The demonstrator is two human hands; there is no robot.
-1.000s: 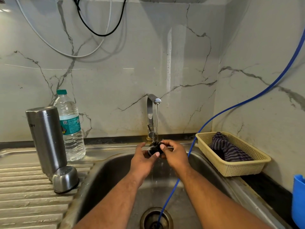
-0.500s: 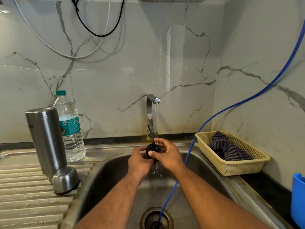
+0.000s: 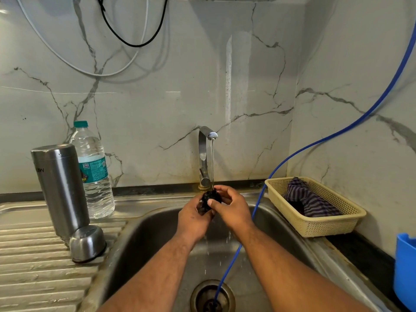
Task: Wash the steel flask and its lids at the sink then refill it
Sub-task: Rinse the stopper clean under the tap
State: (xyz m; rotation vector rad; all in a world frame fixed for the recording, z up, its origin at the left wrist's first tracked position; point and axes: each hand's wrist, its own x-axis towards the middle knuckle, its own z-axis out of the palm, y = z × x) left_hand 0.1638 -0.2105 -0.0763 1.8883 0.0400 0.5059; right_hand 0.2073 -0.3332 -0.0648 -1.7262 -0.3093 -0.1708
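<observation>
steel flask (image 3: 60, 190): upright on the ribbed surface, far left; domed steel cap (image 3: 87, 243) just before its base; both unmoved since a second ago. left hand (image 3: 193, 218): fingers, earlier spread, now curled round black inner lid (image 3: 210, 198) from below. lid: under tap (image 3: 203, 154) stream, open sink (image 3: 146, 239) basin beneath. right hand (image 3: 231, 208): fingers curled over lid, thumb on front. basket (image 3: 326, 226): right rim.

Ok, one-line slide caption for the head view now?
Left hand and right hand hold the black lid under the running tap; steel flask and steel cap stand on the drainboard.
</observation>
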